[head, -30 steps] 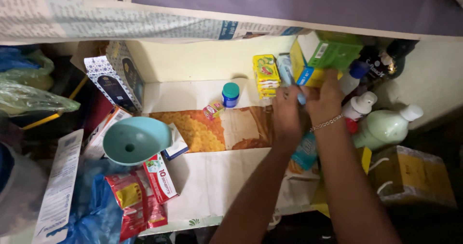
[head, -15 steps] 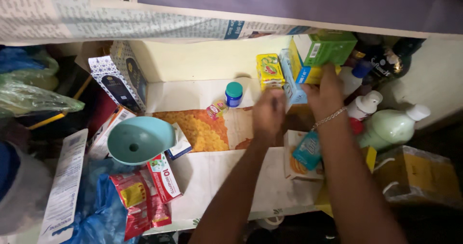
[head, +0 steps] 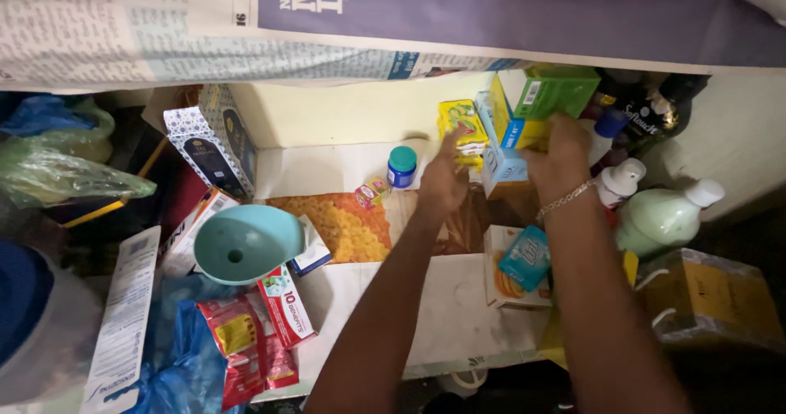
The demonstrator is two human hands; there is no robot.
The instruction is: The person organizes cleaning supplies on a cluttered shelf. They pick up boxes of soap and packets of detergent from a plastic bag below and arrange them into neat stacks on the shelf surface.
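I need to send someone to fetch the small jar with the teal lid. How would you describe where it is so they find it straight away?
Start at the big teal funnel on the shelf's left side, then look right and towards the back wall. There the small jar stands upright, just left of the left hand and beside a tiny box. It is the only round blue container with a teal cap; its neighbours are cartons.

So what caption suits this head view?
Both hands, left and right, reach among small boxes on a cluttered shelf.

Small yellow box [head: 461, 129] upright at shelf back, pale blue carton [head: 501, 164] just beside it
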